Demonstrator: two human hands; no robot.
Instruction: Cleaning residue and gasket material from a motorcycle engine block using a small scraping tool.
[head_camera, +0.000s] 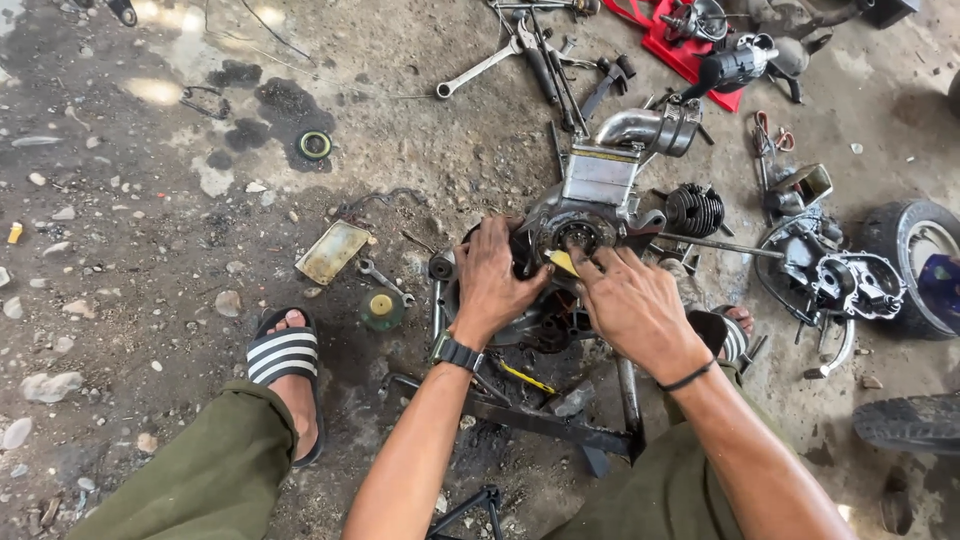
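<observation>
Engine: a greasy engine block (600, 195) sat on the dirt floor (150, 200) just ahead of the person's knees, its round opening facing up, a ribbed square part and a bent metal pipe (650, 125) at its far end.
Yellow piece: a small yellow piece (562, 262) lay at the near edge of the round opening, between the two hands.
Left hand: the left hand (490, 280) lay palm down on the left side of the casing, fingers spread apart and pointing away from the body, pressed flat on the metal and clamped on nothing; a dark watch (456, 352) sat on its wrist.
Right hand: the right hand (632, 305) came in from the right, back of the hand up, fingers drawn together with the tips meeting at the yellow piece; whether they pinched it or only touched it I could not tell. A black band (686, 378) ringed its wrist.
Arms: both forearms reached forward between the knees, elbows bent, wrists nearly level.
Stand: dark metal bars (540, 420) crossed under the engine.
Feet: a striped sandal (285, 355) was on the left foot, beside a round green cap (381, 308).
Near left: a flat rectangular plate (332, 252) lay on the dirt, left of the engine.
Far edge: wrenches (480, 68) and a red tray (685, 50) lay beyond the engine.
Right side: a finned cylinder (695, 208), an open casing (850, 285) and a wheel (925, 260) lay well apart from the hands.
</observation>
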